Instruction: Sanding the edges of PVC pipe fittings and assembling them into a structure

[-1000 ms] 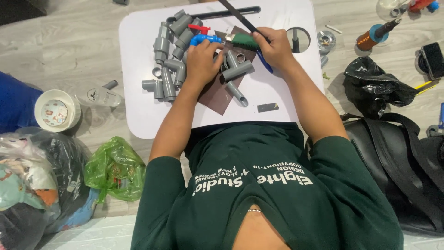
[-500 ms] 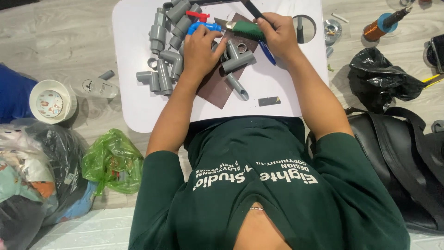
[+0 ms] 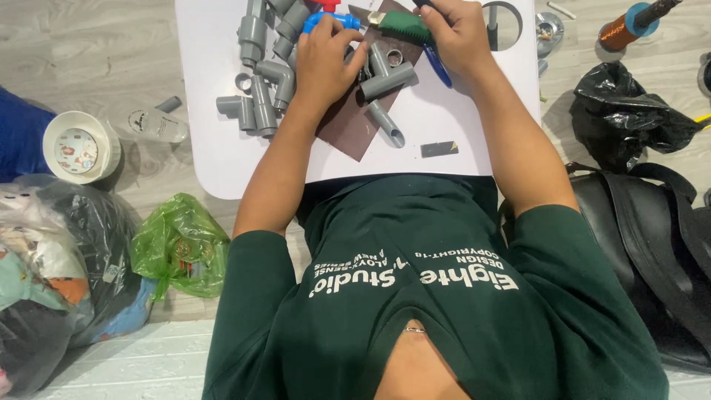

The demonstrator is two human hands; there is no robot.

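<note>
My left hand [image 3: 326, 63] presses down on grey pipe fittings lying on a dark brown board [image 3: 348, 132] on the white table [image 3: 222, 159]. A blue valve handle [image 3: 326, 18] shows just past its fingers. My right hand [image 3: 459, 33] grips a green-handled tool [image 3: 406, 26] whose blade points left across the board; a blue handle part [image 3: 438, 68] sticks out below that hand. A grey T-fitting [image 3: 389, 78] and a short grey pipe [image 3: 386, 124] lie between my hands. More grey fittings [image 3: 259, 96] are heaped to the left.
A small dark strip [image 3: 439, 149] lies on the table near its front edge. On the floor: a white tub [image 3: 78, 147], a clear bottle [image 3: 152, 124], a green plastic bag [image 3: 181, 248], a black plastic bag [image 3: 637, 118], a black shoulder bag [image 3: 652, 244], and a copper-coloured spool [image 3: 629, 26].
The view has tipped down, so the table sits higher in the frame and its far part is cut off. Both hands stay on the fittings and the tool.
</note>
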